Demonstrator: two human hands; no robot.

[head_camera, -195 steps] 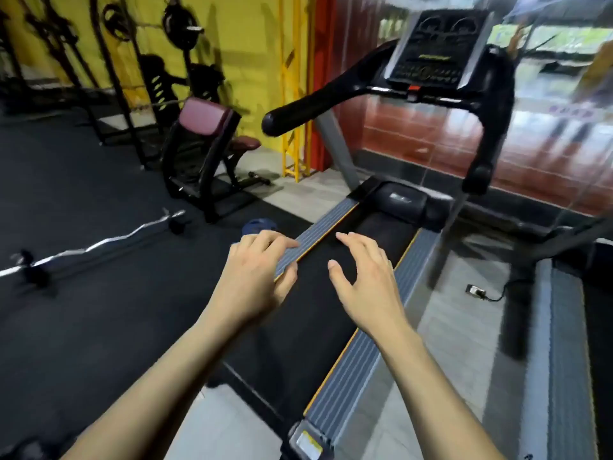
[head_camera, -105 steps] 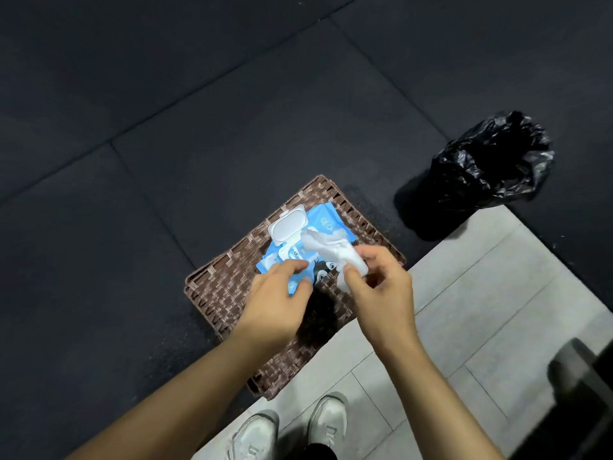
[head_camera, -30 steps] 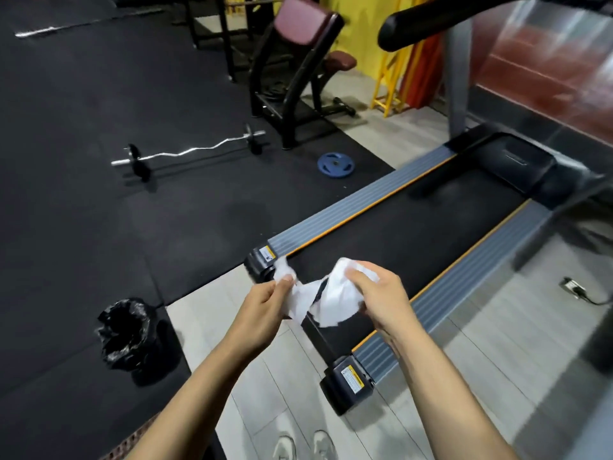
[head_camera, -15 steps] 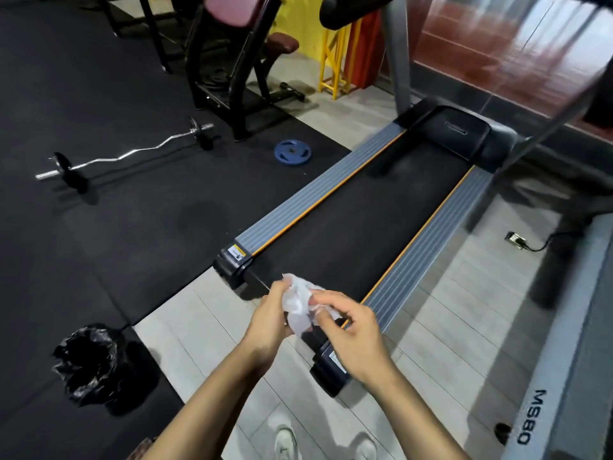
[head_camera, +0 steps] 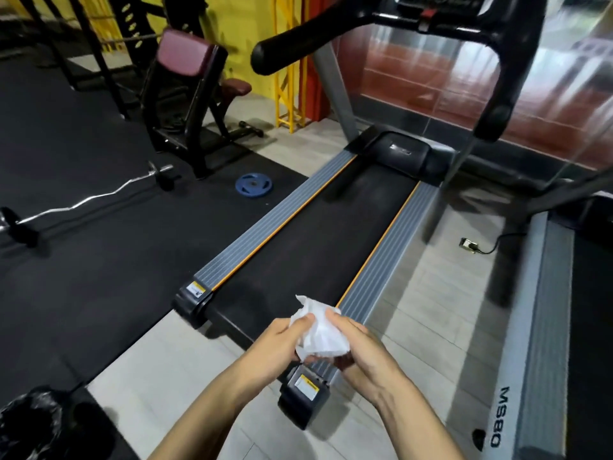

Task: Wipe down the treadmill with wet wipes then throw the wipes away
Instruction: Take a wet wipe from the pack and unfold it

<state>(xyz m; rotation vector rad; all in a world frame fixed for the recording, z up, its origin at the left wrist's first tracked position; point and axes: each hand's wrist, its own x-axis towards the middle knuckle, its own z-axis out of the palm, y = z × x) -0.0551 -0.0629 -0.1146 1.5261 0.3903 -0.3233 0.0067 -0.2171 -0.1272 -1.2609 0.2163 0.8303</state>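
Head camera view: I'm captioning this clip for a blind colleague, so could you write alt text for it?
Two bare hands, the left hand and the right hand, hold a crumpled white wet wipe over the rear end of a treadmill. A black bin bag sits at lower left, with a curl bar and blue weight plate on the gym floor.

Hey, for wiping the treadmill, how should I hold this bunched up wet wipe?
Palm the wet wipe from above with the right hand, its crumpled bulk under the fingers, a smooth face downward. It's loosely bunched between both hands, so the left hand could probably let go.
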